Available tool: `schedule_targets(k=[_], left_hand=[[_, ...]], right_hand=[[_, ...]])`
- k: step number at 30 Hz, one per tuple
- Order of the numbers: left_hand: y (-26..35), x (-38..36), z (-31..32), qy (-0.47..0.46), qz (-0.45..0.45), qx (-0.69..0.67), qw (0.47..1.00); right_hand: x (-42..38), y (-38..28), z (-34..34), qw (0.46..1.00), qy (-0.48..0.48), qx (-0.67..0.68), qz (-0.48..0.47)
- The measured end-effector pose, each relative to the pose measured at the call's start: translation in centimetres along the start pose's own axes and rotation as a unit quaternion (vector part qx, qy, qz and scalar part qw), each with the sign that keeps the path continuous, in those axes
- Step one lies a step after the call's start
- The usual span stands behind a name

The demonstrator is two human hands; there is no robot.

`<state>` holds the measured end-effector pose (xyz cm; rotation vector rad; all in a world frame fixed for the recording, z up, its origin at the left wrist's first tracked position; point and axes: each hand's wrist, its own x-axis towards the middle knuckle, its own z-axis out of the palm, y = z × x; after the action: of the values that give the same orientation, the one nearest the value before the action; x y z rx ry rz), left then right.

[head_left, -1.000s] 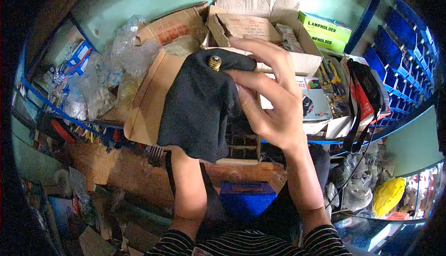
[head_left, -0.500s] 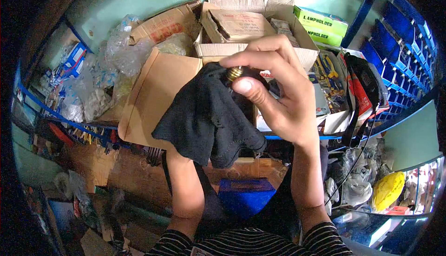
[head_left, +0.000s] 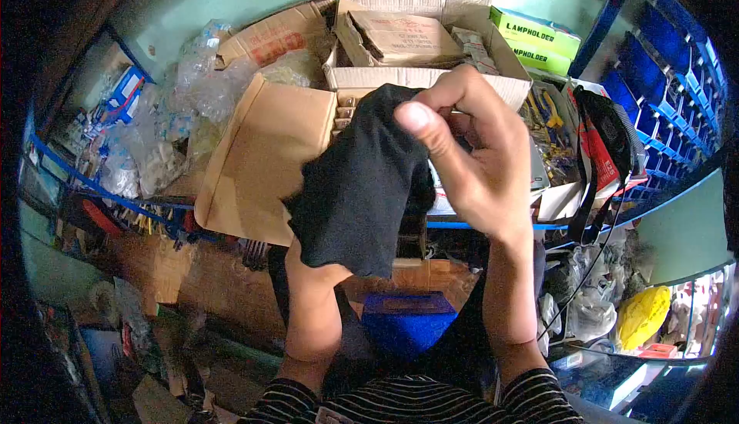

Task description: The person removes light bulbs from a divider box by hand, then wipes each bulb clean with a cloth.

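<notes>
A black cloth drapes over my left hand, hiding its fingers; only the heel of the hand and the wrist show below the hem. My right hand is at the cloth's upper right edge, fingers curled and thumb pressed against the fabric. Whatever else may lie between thumb and fingers is hidden. Just behind the cloth is an open cardboard box with a brown flap folded out to the left. Small glass and brass pieces sit in its divided rows, mostly covered by the cloth.
A larger open carton stands behind, with green lampholder boxes to its right. Clear plastic bags pile up at left. A black strapped bag and blue bins are at right; a blue box sits below.
The brass screw-threaded piece seen between my right thumb and index finger is out of sight now. The cloth has turned and bunched upward, and my right thumb lies over its edge.
</notes>
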<state>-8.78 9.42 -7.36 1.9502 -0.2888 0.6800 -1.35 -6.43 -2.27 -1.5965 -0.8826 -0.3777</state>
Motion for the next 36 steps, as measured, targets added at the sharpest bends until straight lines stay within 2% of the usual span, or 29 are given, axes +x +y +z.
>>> schedule_targets(k=[5,11,13,15,18,21,22,25,29,30,33,36], left_hand=[[0.0,-0.4,0.9,0.010,0.028,0.033,0.999],[0.0,0.2,0.9,0.017,0.044,0.051,0.998],[0.1,-0.1,0.9,0.018,0.044,0.054,0.997],[0.1,-0.3,0.8,0.017,0.044,0.054,0.997],[-0.1,-0.1,0.8,0.012,0.047,0.055,0.997],[-0.3,0.8,0.5,0.002,0.050,0.057,0.997],[-0.3,1.1,0.5,-0.001,0.054,0.060,0.997],[-0.3,1.9,0.6,-0.015,0.070,0.081,0.994],[-0.3,3.0,1.1,-0.035,0.093,0.110,0.989],[-0.4,3.4,1.3,-0.041,0.100,0.119,0.987],[-0.3,3.9,1.6,-0.050,0.109,0.133,0.984],[-0.4,4.1,1.6,-0.050,0.113,0.141,0.982]], right_hand=[[0.5,1.7,0.2,0.994,-0.004,0.029,-0.101],[0.3,1.0,0.0,0.993,-0.012,0.024,-0.119],[-0.1,0.1,-0.1,0.994,-0.025,0.101,-0.021],[0.1,0.2,0.2,0.992,0.016,0.119,-0.023],[0.1,-0.1,-0.3,0.996,0.011,0.086,0.008],[0.2,-0.6,-0.4,0.988,0.016,0.137,0.065],[0.4,-0.3,-0.1,0.986,0.035,0.152,0.063],[0.4,0.1,-0.5,0.993,0.027,0.067,0.094],[0.6,0.5,-0.7,0.995,0.025,-0.035,0.088],[0.6,0.0,-1.1,0.993,-0.014,-0.055,0.107],[0.4,-0.1,-1.3,0.992,-0.059,0.005,0.110],[0.3,-0.2,-1.4,0.991,-0.063,0.030,0.110]])
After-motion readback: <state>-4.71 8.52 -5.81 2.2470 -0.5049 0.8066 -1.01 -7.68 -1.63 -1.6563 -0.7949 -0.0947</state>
